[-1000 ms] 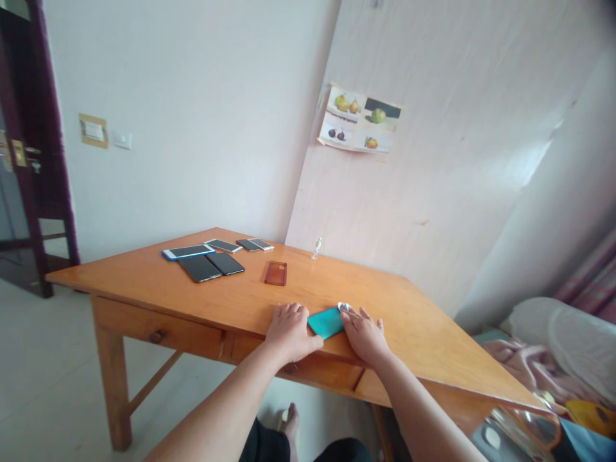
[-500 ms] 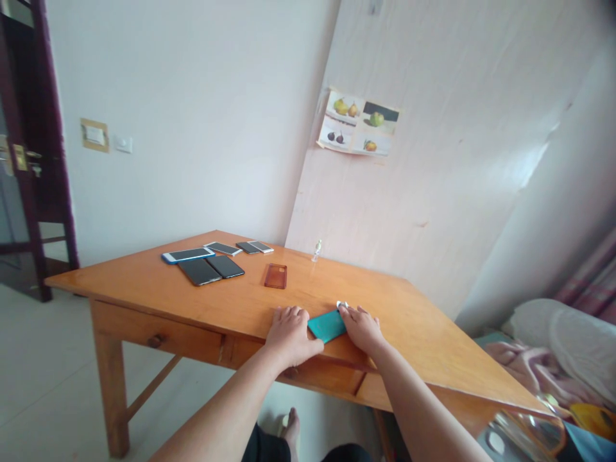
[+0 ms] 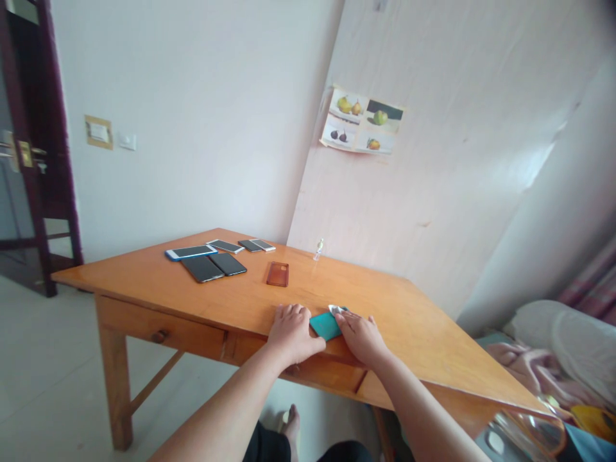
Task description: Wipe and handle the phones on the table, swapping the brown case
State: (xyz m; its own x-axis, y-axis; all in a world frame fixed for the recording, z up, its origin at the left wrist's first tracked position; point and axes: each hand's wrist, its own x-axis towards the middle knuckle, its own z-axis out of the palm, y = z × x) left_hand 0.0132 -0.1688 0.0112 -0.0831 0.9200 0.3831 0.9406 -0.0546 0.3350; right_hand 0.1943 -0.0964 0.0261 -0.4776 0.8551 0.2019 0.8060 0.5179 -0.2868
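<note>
A teal phone (image 3: 325, 326) lies flat near the table's front edge, between my two hands. My left hand (image 3: 290, 332) grips its left end, thumb along the near edge and fingers curled on the far side. Over the phone's right part rests my right hand (image 3: 360, 332), its fingers together and pressing a crumpled white tissue (image 3: 335, 310) onto the phone's surface. Much of the tissue is hidden under the fingers. Farther back lies a translucent brown phone case (image 3: 278, 274).
Several phones lie at the table's left, among them a blue-edged one (image 3: 191, 253) and a black one (image 3: 203, 268). A small clear bottle (image 3: 318, 249) stands by the back edge. The wooden table (image 3: 394, 321) has drawers below. Bedding (image 3: 558, 346) is at right.
My right hand has slid the white tissue a little leftward across the phone. My left hand keeps its grip on the phone. The view has shifted slightly.
</note>
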